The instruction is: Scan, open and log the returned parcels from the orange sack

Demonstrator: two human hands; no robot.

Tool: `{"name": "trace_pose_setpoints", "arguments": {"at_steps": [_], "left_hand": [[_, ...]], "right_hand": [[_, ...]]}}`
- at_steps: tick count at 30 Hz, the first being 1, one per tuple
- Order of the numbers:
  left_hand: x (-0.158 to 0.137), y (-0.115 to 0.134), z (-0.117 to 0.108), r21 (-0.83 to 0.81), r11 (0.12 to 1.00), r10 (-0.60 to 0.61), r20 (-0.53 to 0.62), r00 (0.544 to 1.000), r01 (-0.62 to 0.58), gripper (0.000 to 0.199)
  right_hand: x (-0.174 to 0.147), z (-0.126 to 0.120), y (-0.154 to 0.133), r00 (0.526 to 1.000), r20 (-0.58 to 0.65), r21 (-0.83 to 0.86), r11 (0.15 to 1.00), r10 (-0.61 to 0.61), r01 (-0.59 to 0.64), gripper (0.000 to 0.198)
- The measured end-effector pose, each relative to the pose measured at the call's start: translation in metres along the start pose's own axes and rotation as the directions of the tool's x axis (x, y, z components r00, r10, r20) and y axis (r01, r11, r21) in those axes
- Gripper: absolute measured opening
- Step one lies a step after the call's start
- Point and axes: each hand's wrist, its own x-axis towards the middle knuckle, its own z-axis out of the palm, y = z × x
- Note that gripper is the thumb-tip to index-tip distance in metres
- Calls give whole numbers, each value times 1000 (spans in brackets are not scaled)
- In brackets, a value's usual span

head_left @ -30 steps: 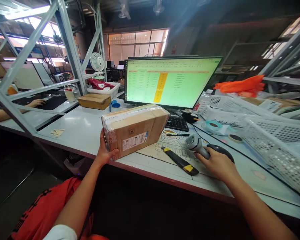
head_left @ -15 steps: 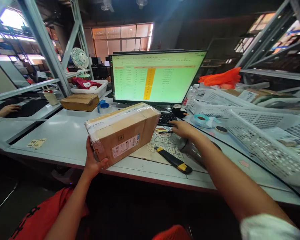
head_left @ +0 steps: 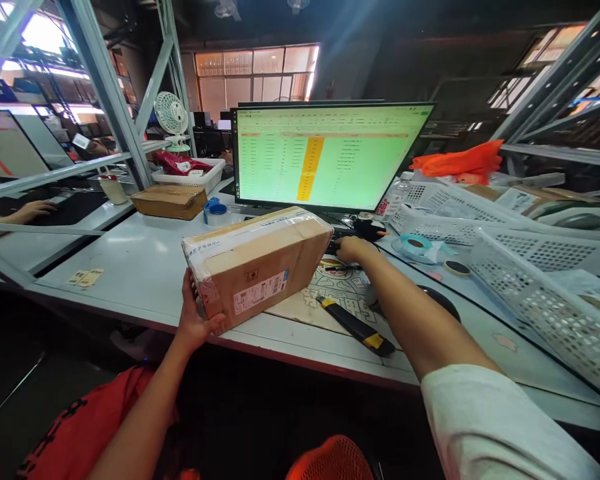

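where tape (head_left: 310, 219) wraps, oblong cardboard box (head_left: 263, 270) shines

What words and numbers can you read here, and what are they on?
None clearly.
Label on the cardboard box: too small.
Printing on its top: blurred.
Screen: too small.
Characters on the mat: partly covered, unclear.
Black lettering on the red cloth: unreadable.
Yellow cards: too small.
Bottle label: too small.
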Motion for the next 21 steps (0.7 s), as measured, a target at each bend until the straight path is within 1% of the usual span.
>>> {"name": "trace_pose_setpoints", "arguments": {"at_steps": [3,6,9,11,13,15,17,19,21], "left_hand": [[0,1,0,-11,1000,6,5,1000,-6,139],[1,1,-1,-8,1000,0,12,1000,0,137],[2,1,-2,-30,999,19,17,1000,-18,135],[4,0,-2,-40,999,27,23,999,-26,136],[5,0,0,-43,999,19,13,1000,-19,140],[6,0,2,-40,999,17,-8,1000,-18,143],[7,4,3,-11,999,34,-20,999,-34,144],[7,19,-1,60,996,74,-34,997,-72,142],[8,51,-11,193,973,139,-55,989,-126,138]], "right_hand": [[-6,-7,-16,999,38,-9,999,36,-35,70],[-21,-21,-34,998,50,-11,1000,24,-24,65],[-57,-32,-51,998,55,-23,999,-21,22,55],[-93,-29,-58,995,72,-41,997,-69,72,51],[-135,-17,-61,987,95,-63,989,-126,133,52],[-173,2,-60,976,121,-83,978,-183,194,57],[-202,23,-55,973,96,-100,970,-211,220,57],[-216,42,-50,976,16,-111,970,-217,217,56],[-221,56,-45,975,-74,-100,974,-211,203,56]]}}
